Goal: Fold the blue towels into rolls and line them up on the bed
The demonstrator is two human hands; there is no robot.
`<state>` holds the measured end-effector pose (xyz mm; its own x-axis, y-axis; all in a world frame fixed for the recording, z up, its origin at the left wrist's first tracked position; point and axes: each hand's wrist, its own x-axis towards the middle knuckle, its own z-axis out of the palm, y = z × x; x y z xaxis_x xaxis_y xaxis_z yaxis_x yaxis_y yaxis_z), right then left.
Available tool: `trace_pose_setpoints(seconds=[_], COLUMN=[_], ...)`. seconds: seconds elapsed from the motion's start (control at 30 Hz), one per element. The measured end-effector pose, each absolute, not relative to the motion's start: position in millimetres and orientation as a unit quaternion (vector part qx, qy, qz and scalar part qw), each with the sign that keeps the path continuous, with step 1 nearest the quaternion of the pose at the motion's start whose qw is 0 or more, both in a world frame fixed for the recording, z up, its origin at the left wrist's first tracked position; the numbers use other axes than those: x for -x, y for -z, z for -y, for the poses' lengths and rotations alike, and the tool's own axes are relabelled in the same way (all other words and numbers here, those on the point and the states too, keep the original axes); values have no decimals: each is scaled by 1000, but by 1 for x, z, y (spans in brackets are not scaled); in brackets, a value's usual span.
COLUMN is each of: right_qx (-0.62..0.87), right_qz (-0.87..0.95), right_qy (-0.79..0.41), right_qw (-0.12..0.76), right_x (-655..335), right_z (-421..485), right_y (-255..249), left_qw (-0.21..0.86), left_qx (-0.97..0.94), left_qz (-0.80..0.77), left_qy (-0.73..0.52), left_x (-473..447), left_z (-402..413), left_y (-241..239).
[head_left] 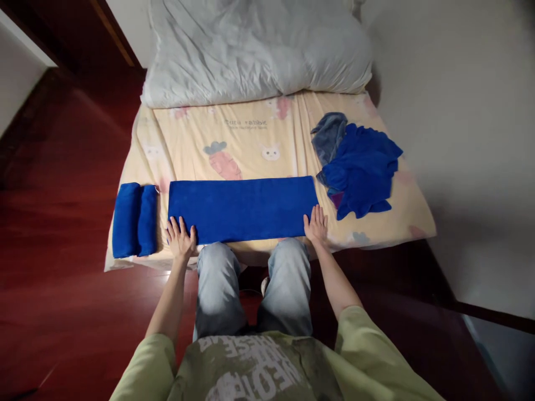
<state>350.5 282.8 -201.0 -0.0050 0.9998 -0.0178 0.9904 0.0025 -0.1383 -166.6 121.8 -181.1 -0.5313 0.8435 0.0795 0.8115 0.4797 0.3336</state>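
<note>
Cloth [242, 209], head view: flat on the bed [188, 159], near edge by the knees [217, 259].
Left hand [180, 239]: fingers spread over its near left corner, pinching nothing.
Right hand [316, 224]: likewise spread, near right corner.
Crease risk: uneven hand pressure could ruck it.
Hidden: covered corners; the pile's [363, 167] lower layers.

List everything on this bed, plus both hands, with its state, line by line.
Blue cloth: laid out flat
Blue bundles: rolled or folded up, side by side
Cloth heap: crumpled
White quilt: bunched up
Patterned sheet: spread, wrinkled
Left hand: open, palm down
Right hand: open, palm down
</note>
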Motion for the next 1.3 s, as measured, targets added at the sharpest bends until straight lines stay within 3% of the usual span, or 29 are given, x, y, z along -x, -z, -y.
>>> trace_pose_setpoints(seconds=[0.2,0.5,0.57,0.67,0.77,0.83,1.07,1.3], right_qx=[743,748,740,712,639,586,551,505], right_qz=[666,641,653,663,660,645,449,329], right_qy=[-70,-166,-158,-158,-245,-339,-613,-718], right_qw=[21,-46,11,172,309,356,345,348], right_x=[-348,-351,-343,-313,-268,-235,-163,-155], right_z=[-254,-213,-207,-197,-181,-163,-103,-121], right_y=[192,145,134,121,115,119,160,168], left_qw=[47,144,147,137,98,73,40,21], left_qx=[-450,-485,-524,-590,-627,-635,-637,-631], left_qz=[-873,-843,-810,-759,-755,-759,-764,-767], left_qy=[-181,-182,-218,-239,-167,-120,-94,-110], left_x=[159,132,115,76,31,8,-3,-2], left_z=[-96,-43,-40,-41,-41,-40,-38,-43], left_y=[184,156,142,116,93,84,82,80])
